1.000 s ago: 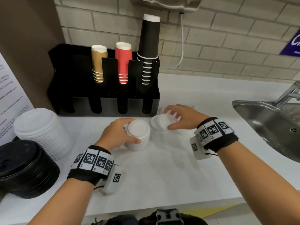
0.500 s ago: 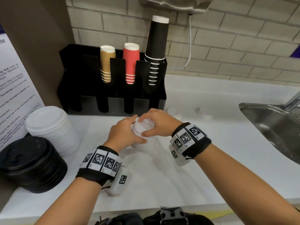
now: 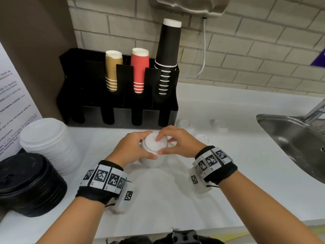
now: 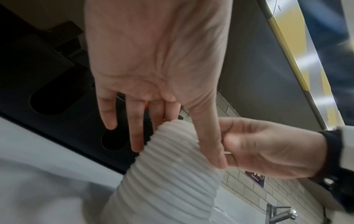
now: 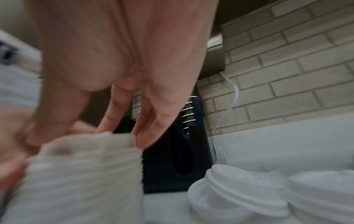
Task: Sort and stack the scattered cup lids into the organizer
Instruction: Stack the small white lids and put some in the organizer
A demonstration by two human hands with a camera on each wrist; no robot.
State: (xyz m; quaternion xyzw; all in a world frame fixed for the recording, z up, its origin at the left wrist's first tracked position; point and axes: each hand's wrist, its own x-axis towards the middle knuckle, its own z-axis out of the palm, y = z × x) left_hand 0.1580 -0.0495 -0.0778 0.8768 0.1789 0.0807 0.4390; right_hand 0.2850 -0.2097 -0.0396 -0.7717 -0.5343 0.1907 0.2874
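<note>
Small white lid stack (image 3: 152, 155) stands on the white surface (image 3: 158, 199) just in front of the black organizer (image 3: 119, 110). Left hand (image 3: 131, 148) grips its side, fingers (image 4: 137, 136) curled round. Right hand (image 3: 177, 143) pinches the top lid (image 3: 154, 144) by its rim. Loose lids (image 5: 237, 192) lie right of it. Bigger white stack (image 3: 47, 145) and black stack (image 3: 28, 184) far left.

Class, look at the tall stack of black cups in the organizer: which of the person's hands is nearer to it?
Right. The right hand sits almost straight in front of the black cups, on the small lid stack; the left hand grips that stack further left.
</note>
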